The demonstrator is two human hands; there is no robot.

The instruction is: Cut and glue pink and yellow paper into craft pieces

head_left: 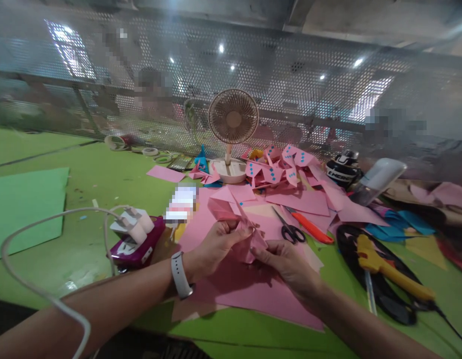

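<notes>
Currently both hands are on a folded pink paper piece (pixel 231 207), straight in front of the fan (pixel 233 117).
Left of the fan and nearer the camera: green sheet (pixel 25 209), then a white plug (pixel 135 224) on a magenta power strip (pixel 139 247). Left hand (pixel 216 244) fingers pinch the piece's left side and right hand (pixel 286 264) fingers pinch its lower right, just above pink sheets (pixel 253 294) on the counter (pixel 103 174). Right of the fan: scissors (pixel 290 232), then a yellow glue gun (pixel 387 267).
</notes>
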